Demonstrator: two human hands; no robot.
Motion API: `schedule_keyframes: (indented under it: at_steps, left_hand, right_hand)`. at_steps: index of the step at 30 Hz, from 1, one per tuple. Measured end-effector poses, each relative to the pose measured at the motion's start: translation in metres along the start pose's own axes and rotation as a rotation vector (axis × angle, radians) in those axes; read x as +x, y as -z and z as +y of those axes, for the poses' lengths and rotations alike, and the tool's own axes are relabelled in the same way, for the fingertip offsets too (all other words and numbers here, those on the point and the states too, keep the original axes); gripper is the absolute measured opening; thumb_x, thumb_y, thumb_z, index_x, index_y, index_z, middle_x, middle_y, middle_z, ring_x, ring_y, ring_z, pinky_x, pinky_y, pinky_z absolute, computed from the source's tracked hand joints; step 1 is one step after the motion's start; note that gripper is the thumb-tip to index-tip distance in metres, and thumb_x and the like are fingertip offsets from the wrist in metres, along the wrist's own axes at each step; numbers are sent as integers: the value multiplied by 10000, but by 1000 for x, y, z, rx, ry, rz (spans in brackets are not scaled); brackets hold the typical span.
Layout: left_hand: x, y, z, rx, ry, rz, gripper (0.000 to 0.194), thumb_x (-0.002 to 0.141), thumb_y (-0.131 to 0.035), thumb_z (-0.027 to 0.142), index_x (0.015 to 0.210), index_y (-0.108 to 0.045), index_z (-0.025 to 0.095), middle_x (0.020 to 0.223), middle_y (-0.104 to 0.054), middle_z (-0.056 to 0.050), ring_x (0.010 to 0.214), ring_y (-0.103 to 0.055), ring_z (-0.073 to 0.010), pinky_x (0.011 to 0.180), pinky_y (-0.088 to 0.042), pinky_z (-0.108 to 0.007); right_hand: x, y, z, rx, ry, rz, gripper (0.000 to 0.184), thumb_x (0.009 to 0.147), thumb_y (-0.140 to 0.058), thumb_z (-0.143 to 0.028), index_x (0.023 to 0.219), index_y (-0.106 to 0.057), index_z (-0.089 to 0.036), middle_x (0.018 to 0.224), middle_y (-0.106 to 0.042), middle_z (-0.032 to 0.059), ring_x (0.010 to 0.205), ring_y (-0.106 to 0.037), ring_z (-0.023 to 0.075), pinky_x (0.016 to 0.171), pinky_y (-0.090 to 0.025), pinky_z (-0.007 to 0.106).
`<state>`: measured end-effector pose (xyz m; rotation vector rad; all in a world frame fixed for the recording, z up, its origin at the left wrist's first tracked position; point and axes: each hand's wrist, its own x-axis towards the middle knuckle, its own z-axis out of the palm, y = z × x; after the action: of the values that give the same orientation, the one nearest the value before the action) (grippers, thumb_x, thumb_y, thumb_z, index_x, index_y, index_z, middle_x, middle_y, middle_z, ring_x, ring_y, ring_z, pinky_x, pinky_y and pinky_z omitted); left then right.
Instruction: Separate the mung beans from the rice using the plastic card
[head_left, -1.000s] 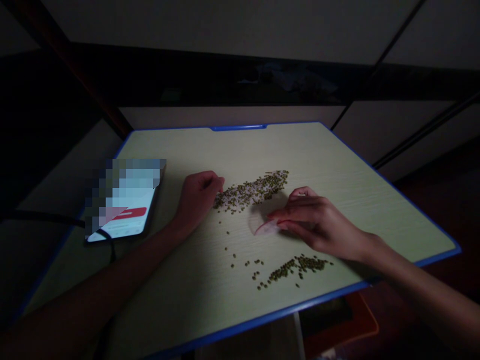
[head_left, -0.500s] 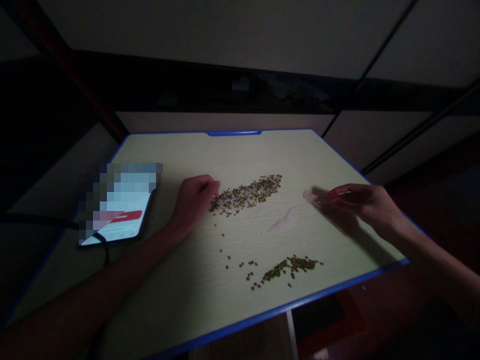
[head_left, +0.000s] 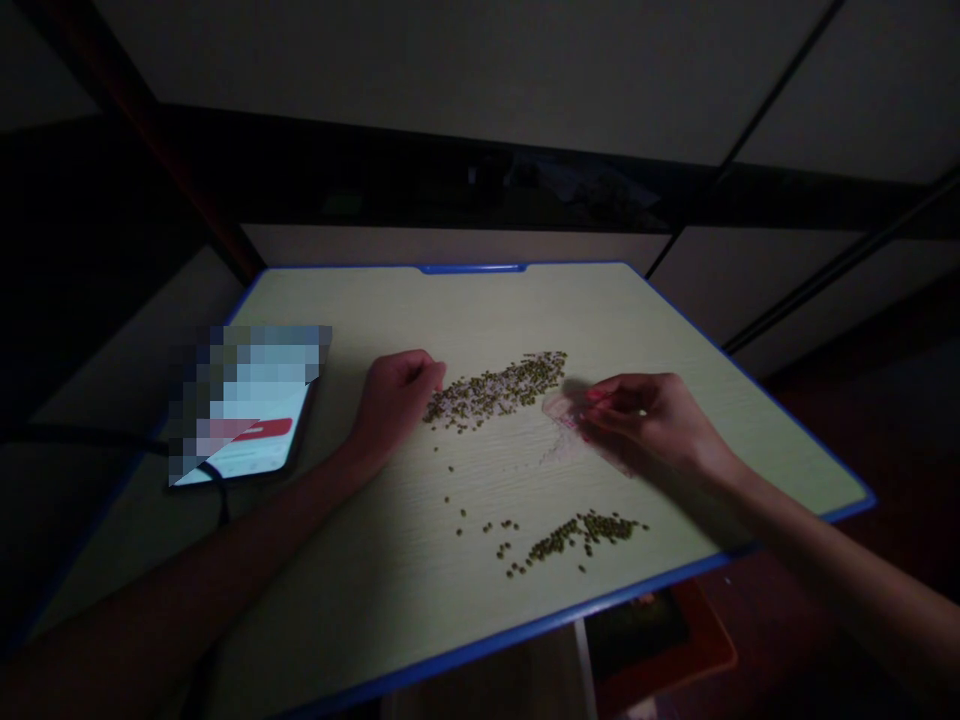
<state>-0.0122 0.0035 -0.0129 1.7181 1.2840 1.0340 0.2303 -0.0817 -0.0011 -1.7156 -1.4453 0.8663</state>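
Pinching clear plastic [head_left: 556, 404], the right hand [head_left: 671, 420] faces the curled left hand [head_left: 391, 400], green beans [head_left: 611, 526] apart at five o'clock, bean-and-grain pile [head_left: 501, 388] mixed at twelve.

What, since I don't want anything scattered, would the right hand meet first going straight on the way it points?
The right hand would probably meet the green-and-white pile first, though the hand's height above the table is unclear.

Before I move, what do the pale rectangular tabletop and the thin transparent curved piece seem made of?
Pale rectangular tabletop: probably matte laminate, given its faint wood grain.
Thin transparent curved piece: likely clear plastic, since the tabletop shows through; glass isn't ruled out.
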Motion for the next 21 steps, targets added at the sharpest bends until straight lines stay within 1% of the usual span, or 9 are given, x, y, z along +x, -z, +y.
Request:
schedule_keyframes:
  at_steps: [5,10,13,16,19,21]
  left_hand:
    - [-1,0,0,-12,3,-1,238,682,-484,265,460,-471,181,346,-371,56,367,-330,-74,413,-247,-228]
    - [-1,0,0,-5,-8,-1,243,681,-489,265,455,-473,177,349,-372,58,367,-332,-71,414,-249,-224]
    - [0,0,-1,8,-18,-2,245,682,-487,271,456,-473,176,347,-369,61,366,-330,-70,413,-248,-222]
    - [0,0,-2,5,-23,1,241,683,-481,275,463,-478,175,344,-367,62,362,-327,-70,411,-247,-221]
    - [0,-1,-1,-6,-19,6,236,679,-479,271,464,-481,175,344,-370,61,363,-330,-71,410,-247,-221]
    - [0,-1,-1,-5,-17,5,235,677,-479,268,461,-480,175,344,-373,59,365,-333,-72,409,-245,-221]
  right_hand:
    - [0,-19,-12,-20,44,-84,186,649,-634,-242,789,-634,-119,720,-689,94,602,-632,160,559,-519,313]
    - [4,-39,-24,-51,111,-166,142,668,-612,-159,788,-649,-91,682,-672,72,586,-605,127,551,-499,274]
    - [8,-42,-31,-47,195,-234,128,692,-607,-142,795,-662,-89,705,-685,70,602,-609,127,565,-500,268]
    - [12,-29,-35,-93,377,-312,143,735,-613,-170,842,-683,-107,746,-700,67,658,-625,146,600,-495,276]
    - [11,-1,-35,-160,567,-384,118,790,-596,-185,843,-685,-127,795,-704,67,724,-628,147,654,-481,272]
    - [7,19,-30,-239,623,-442,114,811,-588,-183,846,-685,-134,773,-694,62,701,-613,134,640,-467,265]
